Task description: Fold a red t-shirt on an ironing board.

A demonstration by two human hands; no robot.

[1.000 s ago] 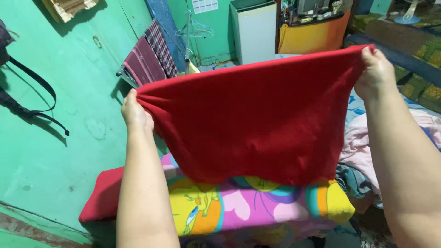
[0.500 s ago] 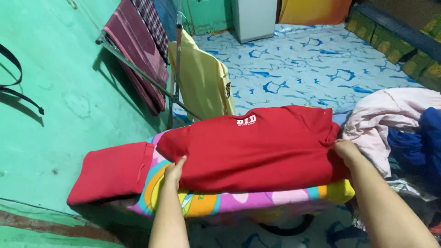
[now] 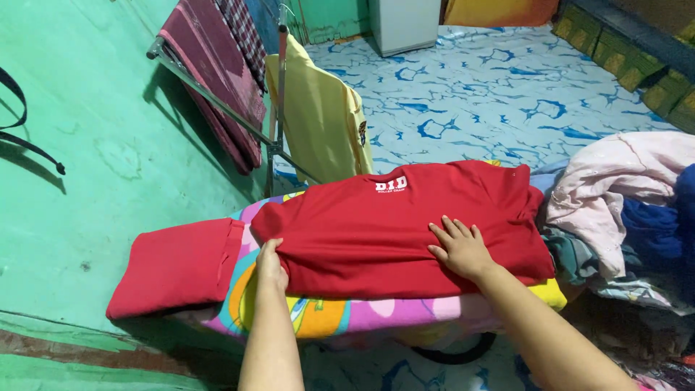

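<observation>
A red cotton shirt with small white lettering [image 3: 391, 232] is laid flat across a padded board covered in bright cartoon-print fabric of pink, yellow and orange [image 3: 340, 318], at the centre of the view. The shirt's near left edge, at about 8 o'clock from its middle, is pinched by the left hand [image 3: 271, 262], whose fingers are curled around a fold of the cloth. The right hand [image 3: 459, 246] is pressed palm-down on the shirt at about 4 o'clock from the lettering, with the fingers spread and nothing gripped.

A plain red cloth [image 3: 177, 268] is draped over the board's left end, at 9 o'clock from the shirt, and its edge is just beside the shirt's sleeve. A heap of unfolded laundry in pale pink, blue and grey [image 3: 622, 210] is piled at 3 o'clock, touching the board's right end. At 12 o'clock, a pale yellow garment [image 3: 318, 116] is hung on a metal drying rack [image 3: 279, 87], and maroon and checked cloths [image 3: 217, 65] are slung over the same rack toward 11 o'clock. A floor patterned in white and blue [image 3: 492, 94] is seen beyond, and a green painted wall [image 3: 79, 181] is seen at 9 o'clock.
</observation>
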